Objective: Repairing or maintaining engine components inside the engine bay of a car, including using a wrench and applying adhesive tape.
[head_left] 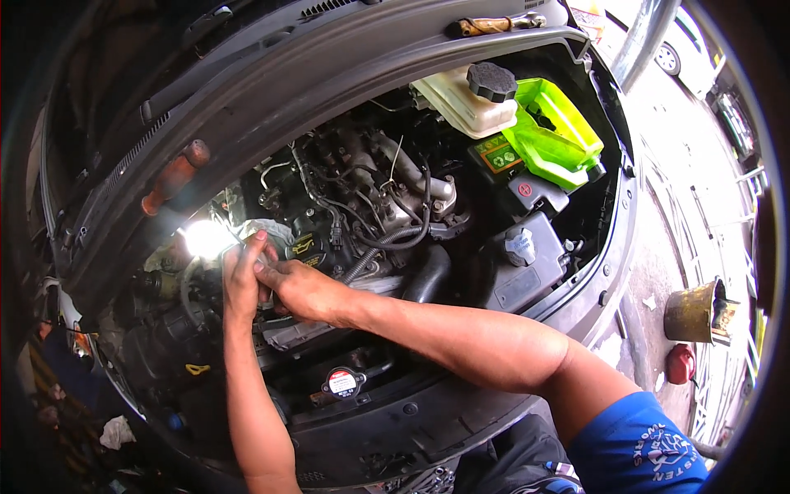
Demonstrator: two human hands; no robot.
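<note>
My left hand [243, 276] and my right hand [300, 290] meet over the left side of a car's engine bay. Fingers of both are bent closed, close together; what they grip is hidden between them. Just beyond my left fingertips glares a bright white light [206, 239], whose outline is washed out. A pale crumpled rag [270, 229] lies behind my fingers. Beside them are the dark engine cover with a yellow-marked cap [304, 244] and the metal engine pipes [411, 177]. A yellow dipstick handle [197, 370] shows below my left wrist.
At the far right of the bay sit a white fluid reservoir [465, 103], a lime-green tray [555, 140] and a battery [494, 156]. An orange-red object [174, 177] and a wooden-handled tool [498, 25] rest along the far edge. A yellowish bucket [693, 313] stands on the floor.
</note>
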